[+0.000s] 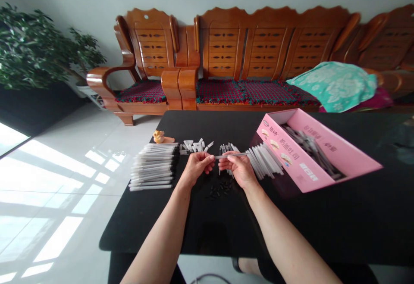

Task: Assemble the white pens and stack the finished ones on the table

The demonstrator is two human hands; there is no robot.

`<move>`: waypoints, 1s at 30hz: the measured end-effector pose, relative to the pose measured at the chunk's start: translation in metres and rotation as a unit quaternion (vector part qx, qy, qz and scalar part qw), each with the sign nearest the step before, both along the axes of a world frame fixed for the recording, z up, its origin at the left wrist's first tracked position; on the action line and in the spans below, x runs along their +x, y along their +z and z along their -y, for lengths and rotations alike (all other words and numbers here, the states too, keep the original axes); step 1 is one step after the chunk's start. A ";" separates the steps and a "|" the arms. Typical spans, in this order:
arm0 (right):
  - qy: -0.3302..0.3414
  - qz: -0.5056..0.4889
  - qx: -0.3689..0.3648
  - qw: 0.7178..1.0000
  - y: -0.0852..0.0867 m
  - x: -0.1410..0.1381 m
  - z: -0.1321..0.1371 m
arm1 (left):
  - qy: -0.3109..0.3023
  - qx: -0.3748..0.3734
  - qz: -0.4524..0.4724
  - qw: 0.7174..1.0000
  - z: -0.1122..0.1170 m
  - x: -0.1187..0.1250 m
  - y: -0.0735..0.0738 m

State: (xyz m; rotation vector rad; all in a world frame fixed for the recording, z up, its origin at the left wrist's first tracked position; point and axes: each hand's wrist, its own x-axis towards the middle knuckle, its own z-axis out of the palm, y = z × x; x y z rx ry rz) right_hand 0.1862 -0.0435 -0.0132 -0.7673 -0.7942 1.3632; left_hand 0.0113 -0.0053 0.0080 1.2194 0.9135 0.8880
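Both my hands meet over the middle of a black table [200, 223]. My right hand [238, 167] pinches a thin translucent pen barrel [231, 155] lying level between the hands. My left hand [198, 166] is closed at the barrel's left end, its fingertips pinched there; what it holds is too small to make out. Below the hands lie several small black bits [221, 189]. A neat stack of finished white pens [153, 166] lies to the left. A loose row of barrels [263, 160] fans out to the right.
A pink cardboard box [318, 163] with dark refills inside stands open at the right. Small white caps [194, 146] and an orange figurine [159, 136] sit at the table's far side. Wooden benches [252, 51] with red cushions line the wall; a plant [35, 47] stands left.
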 end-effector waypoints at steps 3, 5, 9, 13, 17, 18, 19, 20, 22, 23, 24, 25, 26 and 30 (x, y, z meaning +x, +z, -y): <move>-0.006 0.001 -0.005 1.000 -0.002 0.001 0.000 | -0.001 -0.004 0.022 1.000 0.001 0.001 0.002; -0.010 0.000 -0.007 1.000 -0.002 0.001 -0.001 | 0.002 -0.008 0.028 1.000 0.001 0.001 0.001; -0.009 0.001 -0.008 1.000 -0.001 0.001 0.000 | 0.027 0.001 0.000 1.000 0.000 0.002 -0.002; -0.007 0.004 -0.010 1.000 0.001 0.000 0.000 | 0.013 0.004 -0.037 0.999 0.000 0.003 -0.002; -0.008 -0.001 -0.012 1.000 0.002 0.000 0.000 | 0.020 0.013 0.003 1.000 0.001 0.004 0.001; -0.008 -0.001 -0.012 1.000 0.001 0.000 0.000 | 0.022 0.016 0.018 0.999 0.001 0.004 0.002; -0.008 -0.001 -0.012 1.000 0.001 0.000 0.000 | 0.022 0.018 0.032 0.999 0.001 0.004 0.002; -0.007 -0.001 -0.012 1.000 0.000 0.001 -0.001 | 0.021 0.020 0.039 0.999 0.001 0.004 0.001; -0.008 -0.001 -0.012 1.000 -0.001 0.001 -0.001 | 0.024 0.019 0.027 0.999 0.000 0.004 0.000; -0.009 -0.001 -0.013 1.000 -0.001 0.001 -0.001 | 0.025 0.017 0.009 1.000 0.000 0.004 -0.001; -0.011 -0.001 -0.013 1.000 -0.001 0.001 -0.001 | 0.023 0.014 -0.011 1.000 0.000 0.004 -0.002; -0.011 -0.001 -0.013 1.000 -0.001 0.001 -0.001 | 0.020 0.010 -0.027 0.999 0.000 0.004 -0.003; -0.012 0.000 -0.012 1.000 -0.001 0.001 -0.001 | 0.014 0.007 -0.036 0.999 0.000 0.004 -0.003; -0.010 -0.001 -0.012 1.000 0.000 0.001 -0.001 | 0.012 0.008 -0.014 1.000 0.002 0.004 0.000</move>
